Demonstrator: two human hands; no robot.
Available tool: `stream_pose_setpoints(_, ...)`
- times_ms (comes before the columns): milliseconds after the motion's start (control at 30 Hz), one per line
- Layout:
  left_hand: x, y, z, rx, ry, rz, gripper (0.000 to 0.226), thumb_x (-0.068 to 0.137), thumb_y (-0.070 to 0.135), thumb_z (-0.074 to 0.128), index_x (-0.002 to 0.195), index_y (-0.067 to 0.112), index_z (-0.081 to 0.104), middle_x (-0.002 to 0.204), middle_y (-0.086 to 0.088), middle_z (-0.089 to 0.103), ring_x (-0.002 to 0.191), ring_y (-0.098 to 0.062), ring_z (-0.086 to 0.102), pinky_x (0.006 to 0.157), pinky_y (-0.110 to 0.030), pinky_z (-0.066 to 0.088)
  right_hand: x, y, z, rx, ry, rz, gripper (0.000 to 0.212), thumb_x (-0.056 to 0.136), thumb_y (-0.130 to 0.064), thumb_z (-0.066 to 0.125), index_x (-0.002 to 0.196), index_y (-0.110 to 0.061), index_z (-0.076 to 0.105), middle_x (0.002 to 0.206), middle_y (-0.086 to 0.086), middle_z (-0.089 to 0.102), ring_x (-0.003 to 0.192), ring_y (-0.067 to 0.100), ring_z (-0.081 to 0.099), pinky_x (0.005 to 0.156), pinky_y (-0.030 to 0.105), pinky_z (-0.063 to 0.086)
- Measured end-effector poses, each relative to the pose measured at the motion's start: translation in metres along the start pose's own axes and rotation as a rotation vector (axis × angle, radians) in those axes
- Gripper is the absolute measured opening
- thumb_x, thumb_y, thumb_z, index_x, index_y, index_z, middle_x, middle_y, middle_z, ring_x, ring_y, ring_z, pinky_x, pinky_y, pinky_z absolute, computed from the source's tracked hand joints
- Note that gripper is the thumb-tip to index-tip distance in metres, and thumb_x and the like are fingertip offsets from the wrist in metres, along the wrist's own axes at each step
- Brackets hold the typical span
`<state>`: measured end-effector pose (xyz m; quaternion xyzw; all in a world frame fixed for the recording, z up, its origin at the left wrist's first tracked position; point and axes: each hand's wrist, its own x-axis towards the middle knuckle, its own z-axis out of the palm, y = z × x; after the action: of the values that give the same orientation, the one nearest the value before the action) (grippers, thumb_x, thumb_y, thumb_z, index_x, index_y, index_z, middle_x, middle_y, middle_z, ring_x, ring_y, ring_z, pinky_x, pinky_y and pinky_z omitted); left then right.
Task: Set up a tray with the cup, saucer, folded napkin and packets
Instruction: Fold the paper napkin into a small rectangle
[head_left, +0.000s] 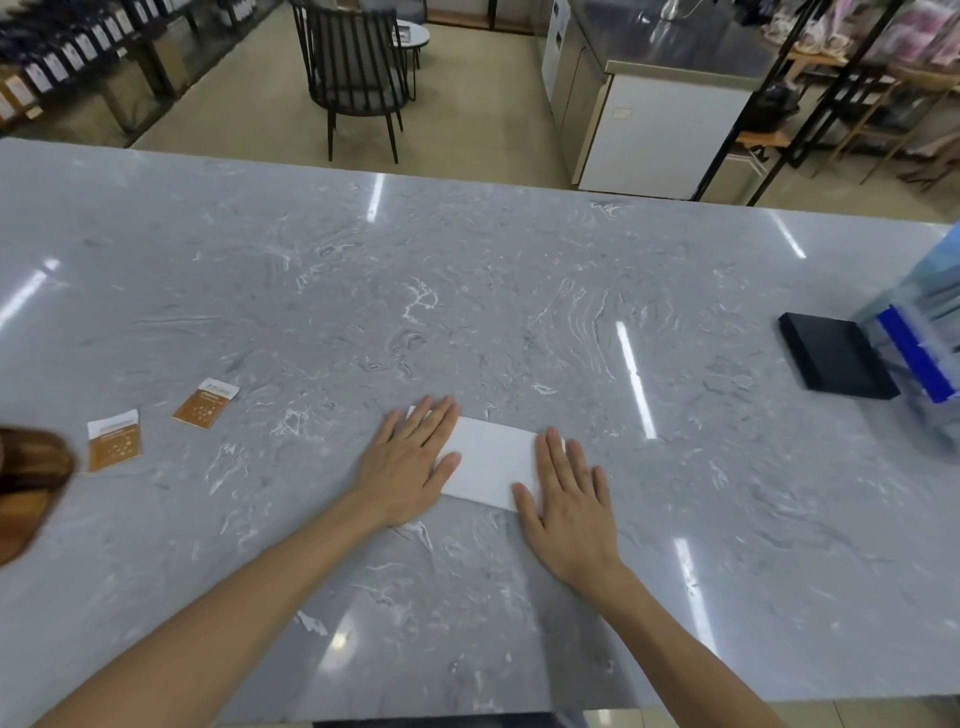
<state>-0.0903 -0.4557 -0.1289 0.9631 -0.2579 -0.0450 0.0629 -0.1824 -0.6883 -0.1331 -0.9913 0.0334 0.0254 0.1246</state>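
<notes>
White paper, folded into a long strip, lies flat at lower centre of the frame as we press the napkin (491, 460) down on the grey marbled surface (467, 291). Its long axis runs from upper left to lower right, and our left hand (410, 465) and right hand (569, 501) lie open, palms down, one on each end, gripping nothing. Both hands touch it; neither is nearer. Two brown packets (156, 426) rest well apart from the napkin at middle left, and beyond them the wooden tray (28, 483) shows only a corner at the left edge (the left hand lies on that side, so we judge it better placed to carry things over). No cup or saucer is in view. A black box (836, 356) and a clear container (919, 348) stand far right, clear of the path to the tray.
</notes>
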Motion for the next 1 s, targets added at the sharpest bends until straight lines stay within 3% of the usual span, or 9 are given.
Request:
stream_pose_setpoints(133,0.008,-0.013,-0.005,0.036,-0.029,0.151,0.062,0.106,0.046,0.013,0.161,0.024,-0.005,0.170,0.009,-0.006,0.156,-0.012,-0.010,0.127,-0.039,0.000,-0.028,-0.005,0.001,0.018,0.004,0.016,0.076,0.100,-0.068,0.012,0.163,-0.026,0.000,0.171,-0.007,-0.005,0.158,0.020,-0.005,0.127,0.046,0.000)
stream_pose_setpoints(300,0.031,-0.022,-0.011,0.090,-0.047,0.320,0.059,0.107,0.044,0.011,0.161,0.029,-0.005,0.169,0.013,-0.006,0.156,-0.013,-0.010,0.127,-0.038,0.002,-0.061,-0.004,0.000,0.050,0.006,0.002,0.067,0.102,-0.063,0.020,0.162,-0.036,0.007,0.171,-0.007,0.000,0.158,0.019,0.000,0.127,0.048,0.009)
stream_pose_setpoints(467,0.062,-0.021,-0.018,0.179,-0.070,0.430,0.058,0.106,0.048,0.008,0.160,0.034,-0.006,0.169,0.012,-0.010,0.156,-0.015,-0.012,0.127,-0.039,0.004,-0.082,-0.010,-0.005,0.044,-0.015,0.037,0.066,0.101,-0.063,0.018,0.161,-0.039,0.011,0.170,-0.010,0.002,0.158,0.018,0.001,0.125,0.044,0.004)
stream_pose_setpoints(567,0.072,-0.013,-0.025,0.179,-0.038,0.315,0.064,0.105,0.051,0.016,0.162,0.026,-0.001,0.171,0.002,-0.005,0.157,-0.020,-0.003,0.126,-0.039,0.009,-0.095,-0.023,-0.010,0.017,0.038,0.041,0.059,0.099,-0.058,0.036,0.152,-0.033,0.042,0.163,0.001,0.038,0.149,0.026,0.035,0.117,0.045,0.019)
stream_pose_setpoints(633,0.071,-0.004,-0.029,0.118,-0.002,0.177,0.069,0.104,0.051,0.029,0.161,0.016,0.012,0.169,-0.010,0.013,0.154,-0.027,0.016,0.121,-0.041,0.023,-0.093,-0.026,-0.018,0.038,0.116,0.051,0.050,0.096,-0.053,0.043,0.136,-0.029,0.060,0.142,0.001,0.060,0.130,0.029,0.054,0.105,0.045,0.034)
stream_pose_setpoints(700,0.065,0.000,-0.031,0.010,0.033,0.032,0.068,0.099,0.049,0.045,0.154,0.013,0.029,0.154,-0.014,0.035,0.140,-0.031,0.034,0.109,-0.042,0.037,-0.079,-0.024,-0.033,0.090,0.171,0.035,0.041,0.096,-0.048,0.046,0.122,-0.026,0.068,0.124,-0.002,0.068,0.114,0.028,0.059,0.093,0.043,0.044)
stream_pose_setpoints(833,0.055,0.003,-0.031,-0.183,-0.066,-0.183,0.063,0.090,0.049,0.062,0.138,0.012,0.044,0.136,-0.014,0.044,0.129,-0.034,0.039,0.103,-0.042,0.041,-0.020,-0.006,-0.066,0.277,0.140,0.041,0.029,0.100,-0.030,0.056,0.123,-0.016,0.068,0.124,0.002,0.069,0.116,0.028,0.057,0.097,0.038,0.045)
stream_pose_setpoints(933,0.062,0.005,-0.037,-0.300,-0.141,-0.275,0.065,0.085,0.045,0.072,0.133,0.010,0.049,0.135,-0.018,0.049,0.128,-0.036,0.046,0.104,-0.040,0.041,0.046,0.000,-0.087,0.500,-0.080,0.113,0.038,0.099,-0.021,0.061,0.136,-0.012,0.057,0.124,0.008,0.069,0.110,0.023,0.064,0.096,0.034,0.049)
stream_pose_setpoints(1000,0.071,0.004,-0.044,-0.426,-0.193,-0.347,0.068,0.078,0.039,0.081,0.130,0.007,0.050,0.130,-0.018,0.056,0.120,-0.035,0.055,0.097,-0.037,0.046,0.088,-0.003,-0.088,0.476,-0.240,0.060,0.043,0.099,-0.022,0.064,0.139,-0.011,0.053,0.122,0.011,0.068,0.099,0.022,0.065,0.091,0.031,0.050)
